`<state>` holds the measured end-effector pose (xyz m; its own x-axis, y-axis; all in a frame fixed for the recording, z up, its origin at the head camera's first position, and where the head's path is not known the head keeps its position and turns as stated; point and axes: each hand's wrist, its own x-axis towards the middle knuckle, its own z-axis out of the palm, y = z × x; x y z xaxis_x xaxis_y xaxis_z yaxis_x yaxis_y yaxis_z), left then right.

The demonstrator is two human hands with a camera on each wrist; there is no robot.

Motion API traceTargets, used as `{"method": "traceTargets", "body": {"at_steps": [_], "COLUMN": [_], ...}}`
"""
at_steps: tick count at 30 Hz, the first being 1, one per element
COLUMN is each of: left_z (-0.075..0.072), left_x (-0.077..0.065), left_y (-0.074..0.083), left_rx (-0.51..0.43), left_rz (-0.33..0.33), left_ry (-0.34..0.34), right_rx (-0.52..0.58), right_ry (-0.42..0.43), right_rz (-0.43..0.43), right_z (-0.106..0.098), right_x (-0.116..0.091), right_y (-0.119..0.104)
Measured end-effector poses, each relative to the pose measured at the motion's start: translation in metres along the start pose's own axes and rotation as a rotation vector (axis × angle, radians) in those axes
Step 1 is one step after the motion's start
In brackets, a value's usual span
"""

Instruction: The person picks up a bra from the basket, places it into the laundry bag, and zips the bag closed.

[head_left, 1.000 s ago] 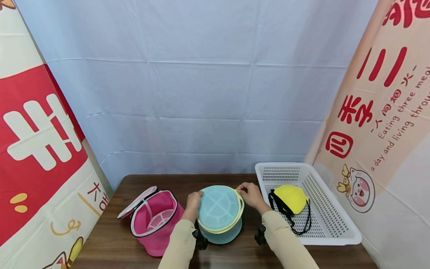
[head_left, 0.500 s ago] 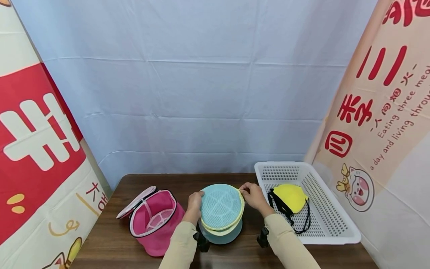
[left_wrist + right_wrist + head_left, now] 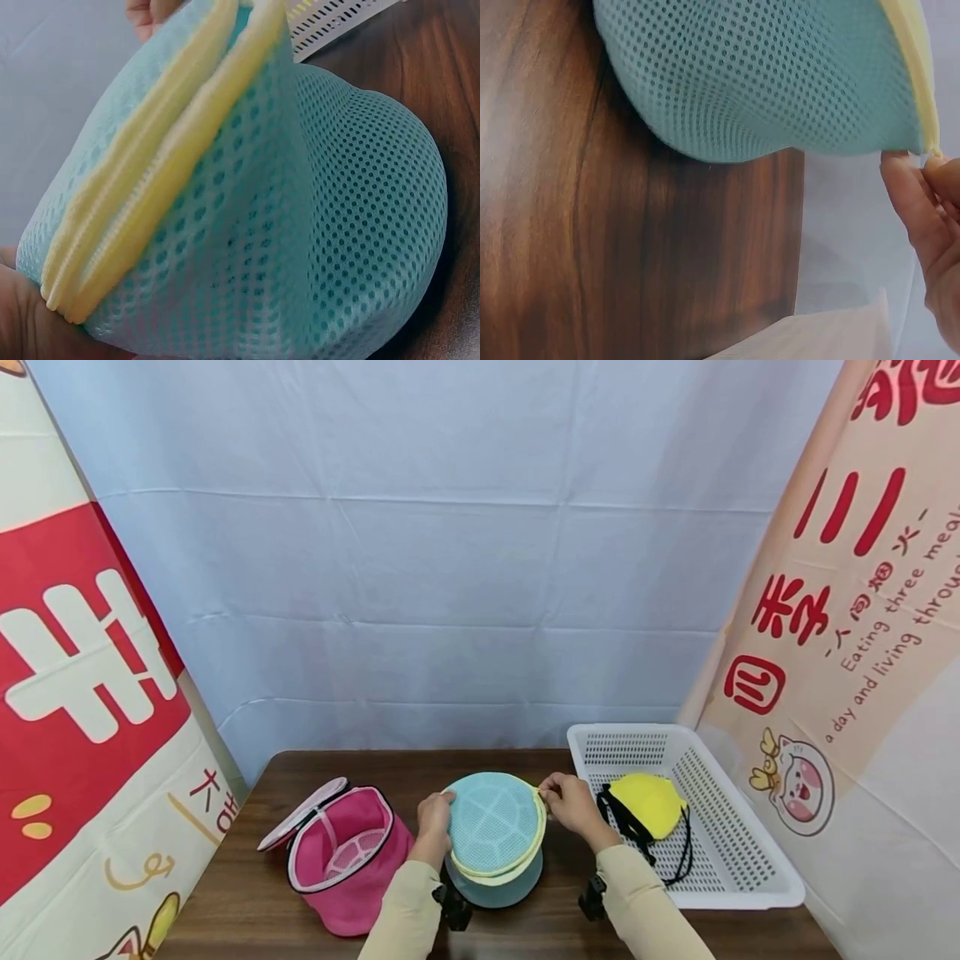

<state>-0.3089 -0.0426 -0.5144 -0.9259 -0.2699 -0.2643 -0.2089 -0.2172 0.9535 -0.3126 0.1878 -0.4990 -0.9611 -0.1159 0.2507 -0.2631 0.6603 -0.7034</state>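
A light-blue mesh laundry bag (image 3: 493, 822) with yellow zipper trim (image 3: 161, 169) stands on the table, its round top tilted. My left hand (image 3: 435, 822) grips the bag's left edge; in the left wrist view part of that hand (image 3: 34, 322) lies against the trim's lower end. Two yellow bands run side by side there with a narrow gap between them. At the bag's right edge my right hand (image 3: 570, 802) pinches the end of the yellow trim between thumb and finger, as the right wrist view shows with the hand (image 3: 934, 217). A zipper pull itself cannot be made out.
Left of the blue bag stands a pink bag (image 3: 352, 877) with its lid (image 3: 303, 814) flipped back. To the right, a white perforated basket (image 3: 750, 827) holds a yellow item (image 3: 651, 803) with black straps. Brown wooden table (image 3: 247, 893) beneath; a pale curtain hangs behind.
My right hand has shifted slightly right and toward me, still pinching the trim. The bag's top has moved a little to the right with it, while my left hand keeps its grip.
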Motion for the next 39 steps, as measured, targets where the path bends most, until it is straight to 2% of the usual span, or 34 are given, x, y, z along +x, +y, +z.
{"method": "traceTargets", "body": {"at_steps": [3,7,17,22,27,34,39], "left_z": [0.001,0.003,0.007,0.008,0.007,0.003,-0.001], "left_x": [0.000,-0.001,0.000,-0.001,-0.004,-0.010,-0.013], "left_y": [-0.001,-0.002,-0.007,-0.008,-0.008,-0.010,-0.010], "left_rx": [0.001,-0.025,-0.186,-0.199,-0.166,-0.039,0.005], "left_rz": [0.031,0.051,0.038,0.058,0.056,0.085,0.097], "left_ry": [0.027,0.061,0.191,0.231,0.212,0.133,0.098], "right_rx": [0.057,0.085,0.028,0.054,0.078,0.075,0.084], "right_ry": [-0.025,-0.018,0.018,0.015,0.029,0.081,0.089], "right_rz": [0.027,0.030,0.036,0.070,0.064,0.033,0.043], "right_z": [-0.002,-0.003,-0.002,0.000,0.001,0.001,0.002], "right_x": [-0.003,-0.007,-0.018,-0.025,-0.028,-0.029,-0.029], "right_y": [0.001,0.000,-0.007,-0.010,-0.011,-0.006,-0.001]}}
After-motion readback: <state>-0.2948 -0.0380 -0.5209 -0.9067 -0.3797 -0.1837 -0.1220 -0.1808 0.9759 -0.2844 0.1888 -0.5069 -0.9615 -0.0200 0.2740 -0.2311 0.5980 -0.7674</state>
